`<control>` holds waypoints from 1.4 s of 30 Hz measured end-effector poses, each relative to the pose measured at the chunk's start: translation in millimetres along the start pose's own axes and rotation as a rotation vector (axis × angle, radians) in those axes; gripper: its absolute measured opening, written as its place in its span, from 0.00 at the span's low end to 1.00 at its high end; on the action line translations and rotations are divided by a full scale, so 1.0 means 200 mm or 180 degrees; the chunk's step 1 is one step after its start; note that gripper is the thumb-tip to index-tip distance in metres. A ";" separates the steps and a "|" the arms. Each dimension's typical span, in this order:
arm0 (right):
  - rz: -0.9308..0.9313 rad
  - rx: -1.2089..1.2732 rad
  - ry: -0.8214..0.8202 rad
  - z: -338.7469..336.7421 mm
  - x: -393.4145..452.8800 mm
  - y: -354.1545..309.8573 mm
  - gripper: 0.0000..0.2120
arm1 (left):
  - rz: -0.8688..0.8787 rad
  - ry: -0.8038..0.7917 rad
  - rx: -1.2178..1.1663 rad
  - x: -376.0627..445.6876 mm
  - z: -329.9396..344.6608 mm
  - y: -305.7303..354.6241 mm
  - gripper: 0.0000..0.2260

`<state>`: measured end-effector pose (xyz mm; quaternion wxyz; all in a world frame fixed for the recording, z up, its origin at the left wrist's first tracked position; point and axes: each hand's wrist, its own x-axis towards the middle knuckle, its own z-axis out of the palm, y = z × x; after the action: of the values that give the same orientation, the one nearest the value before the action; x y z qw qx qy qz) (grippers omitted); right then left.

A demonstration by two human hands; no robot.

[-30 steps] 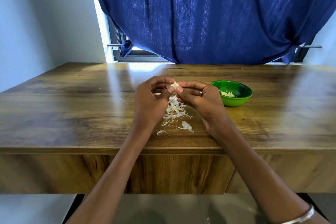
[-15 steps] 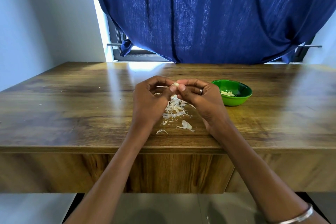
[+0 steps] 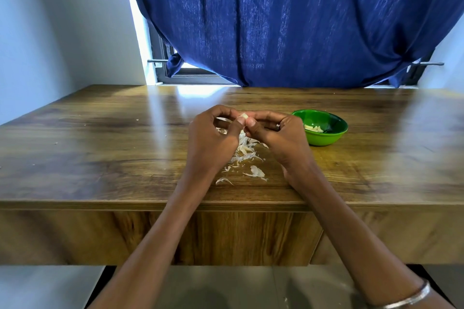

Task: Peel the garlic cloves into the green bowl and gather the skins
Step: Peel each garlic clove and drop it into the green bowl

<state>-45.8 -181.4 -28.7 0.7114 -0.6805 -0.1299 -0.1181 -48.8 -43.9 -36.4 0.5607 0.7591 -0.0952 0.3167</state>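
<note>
I hold one garlic clove (image 3: 243,116) between my two hands, above the worktop (image 3: 100,148) and just left of the green bowl (image 3: 324,138). My left hand (image 3: 213,138) curls round it from the left, thumb up against it; my right hand (image 3: 278,133) curls in from the right, thumb tip beside the left thumb. Both grips are clamped on the clove, fingertips meeting over it. Only its pale upper end shows above my thumbs, so I cannot tell which way its long axis runs or where its tip points.

Directly under my hands and toward me lies the scatter of garlic skins (image 3: 244,155) on the worktop, a loose strip running from below my thumbs toward the near edge, with a few separate flakes nearest me. The green bowl sits upright just beside my right hand, with peeled cloves (image 3: 313,128) lying in its bottom. A ring (image 3: 278,126) is on a right finger and a bangle (image 3: 406,298) on my right wrist. A blue curtain (image 3: 288,20) hangs behind the worktop.
</note>
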 end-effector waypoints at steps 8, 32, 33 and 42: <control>0.0270 0.0361 -0.0147 0.00 -0.01 -0.02 0.05 | 0.0060 -0.0125 -0.0140 0.00 -0.01 -0.01 0.02; -0.0052 0.0210 -0.0182 -0.01 0.00 0.00 0.09 | -0.0169 0.0138 -0.0571 -0.01 -0.04 0.02 0.19; -0.0097 0.0168 -0.0210 -0.01 0.00 0.00 0.09 | -0.0185 0.0145 -0.0551 0.00 -0.04 0.02 0.19; -0.0318 -0.0070 -0.0141 0.00 0.00 0.01 0.09 | -0.0160 0.0090 -0.0655 0.00 -0.03 0.00 0.20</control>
<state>-44.4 -182.1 -30.6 0.6941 -0.6833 -0.1782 -0.1398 -50.5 -39.0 -34.3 0.6448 0.6951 -0.1003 0.3017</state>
